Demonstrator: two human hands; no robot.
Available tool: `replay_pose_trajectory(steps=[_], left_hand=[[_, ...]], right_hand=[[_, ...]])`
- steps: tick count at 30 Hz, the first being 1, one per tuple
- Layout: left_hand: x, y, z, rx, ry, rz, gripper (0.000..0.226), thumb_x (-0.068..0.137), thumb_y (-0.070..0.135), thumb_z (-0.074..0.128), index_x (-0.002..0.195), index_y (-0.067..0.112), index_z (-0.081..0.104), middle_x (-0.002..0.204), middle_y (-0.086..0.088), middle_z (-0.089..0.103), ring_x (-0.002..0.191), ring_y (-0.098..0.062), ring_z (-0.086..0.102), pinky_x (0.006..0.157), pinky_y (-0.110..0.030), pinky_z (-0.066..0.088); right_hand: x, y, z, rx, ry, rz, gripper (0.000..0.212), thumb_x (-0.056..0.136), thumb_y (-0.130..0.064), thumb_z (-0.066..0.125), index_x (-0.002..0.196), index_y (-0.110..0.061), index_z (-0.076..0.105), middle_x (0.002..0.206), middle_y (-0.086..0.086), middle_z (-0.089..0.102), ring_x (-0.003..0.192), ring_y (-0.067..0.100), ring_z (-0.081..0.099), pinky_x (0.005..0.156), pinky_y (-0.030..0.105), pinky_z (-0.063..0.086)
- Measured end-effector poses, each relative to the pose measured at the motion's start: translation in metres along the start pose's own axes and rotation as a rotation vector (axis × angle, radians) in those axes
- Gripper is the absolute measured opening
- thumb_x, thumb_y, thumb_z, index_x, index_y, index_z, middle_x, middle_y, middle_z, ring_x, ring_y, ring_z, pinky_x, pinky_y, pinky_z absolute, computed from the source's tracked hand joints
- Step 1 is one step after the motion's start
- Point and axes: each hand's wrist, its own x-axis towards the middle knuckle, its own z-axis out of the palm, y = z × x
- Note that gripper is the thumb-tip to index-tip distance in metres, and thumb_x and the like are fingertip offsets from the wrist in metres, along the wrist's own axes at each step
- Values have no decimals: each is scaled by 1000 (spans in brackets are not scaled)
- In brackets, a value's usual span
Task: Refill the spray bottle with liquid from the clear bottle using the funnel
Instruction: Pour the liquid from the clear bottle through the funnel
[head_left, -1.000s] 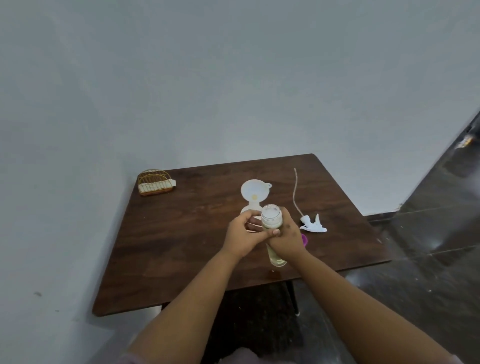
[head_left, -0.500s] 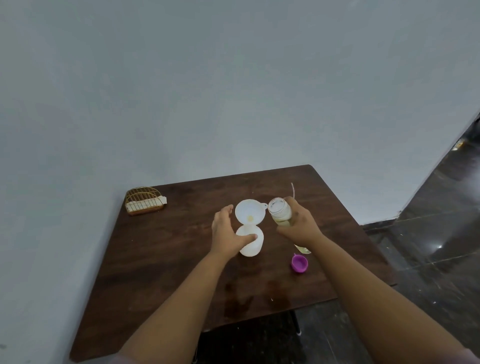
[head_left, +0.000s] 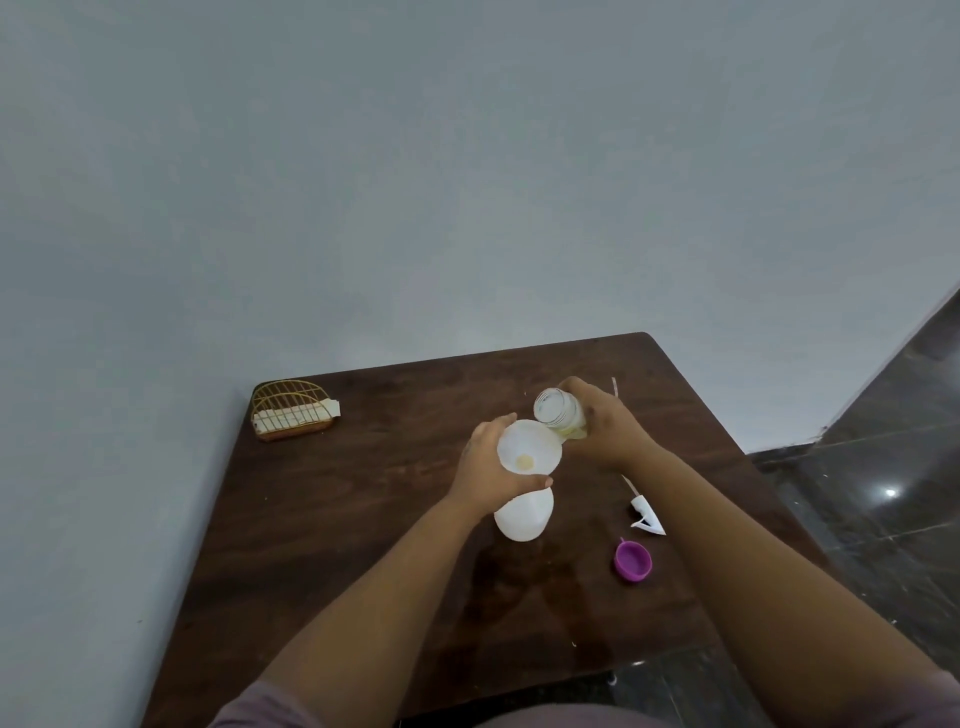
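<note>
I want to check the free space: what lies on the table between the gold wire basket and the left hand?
Nothing: in the head view, only bare brown table shows between the gold wire basket and the left hand.

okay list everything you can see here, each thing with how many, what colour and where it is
table: one, dark brown wood, against the grey wall
spray bottle: one, translucent white, table centre, upright, its head off
funnel: one, white, seated in the spray bottle's neck, a yellowish spot at its middle
clear bottle: one, clear with yellowish liquid, uncapped, tilted with its mouth at the funnel's rim
cap: one, purple, on the table to the right of the spray bottle, open side up
spray head: one, white with a thin tube, lying right of the bottles
wire rack: one, gold, far left corner of the table
floor: dark glossy tiles, at right
left hand: one, around the spray bottle's neck, under the funnel
right hand: one, holding the clear bottle
</note>
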Motion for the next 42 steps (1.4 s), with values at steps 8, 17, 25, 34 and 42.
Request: replay_pose_trajectory(steps=[8, 17, 25, 34, 42], left_hand=[[0, -1, 5, -73, -15, -25, 98, 50, 50, 88, 136, 31, 45, 131, 7, 47, 117, -18, 52, 96, -48, 52], [-1, 3, 11, -130, 21, -37, 88, 56, 39, 90, 133, 28, 48, 128, 5, 49, 113, -18, 54, 94, -46, 54], [2, 2, 12, -112, 38, -35, 85, 57, 37, 90, 131, 31, 49, 126, 7, 49, 112, -16, 54, 92, -45, 54], [3, 3, 14, -94, 60, -28, 84, 58, 34, 90, 131, 29, 49, 126, 5, 50, 112, -16, 53, 92, -42, 53], [1, 1, 14, -104, 78, -31, 82, 58, 32, 91, 130, 31, 50, 123, 6, 51, 110, -15, 55, 90, -41, 54]], right_hand=[[23, 11, 0, -163, -61, -134, 47, 61, -17, 80, 100, -17, 54, 91, 2, 62, 83, 22, 59, 71, 39, 51], [33, 21, 5, -279, -155, -167, 54, 62, -20, 79, 106, -24, 48, 98, -1, 59, 91, 20, 55, 78, 42, 51], [38, 21, 2, -298, -166, -201, 51, 64, -19, 78, 105, -25, 47, 98, -3, 58, 93, 21, 53, 83, 43, 49], [42, 20, -4, -315, -172, -233, 50, 62, -26, 80, 102, -22, 50, 93, -1, 58, 86, 22, 54, 82, 43, 48], [40, 16, -5, -346, -190, -241, 50, 65, -23, 80, 106, -19, 52, 98, 2, 58, 92, 23, 52, 83, 39, 45]])
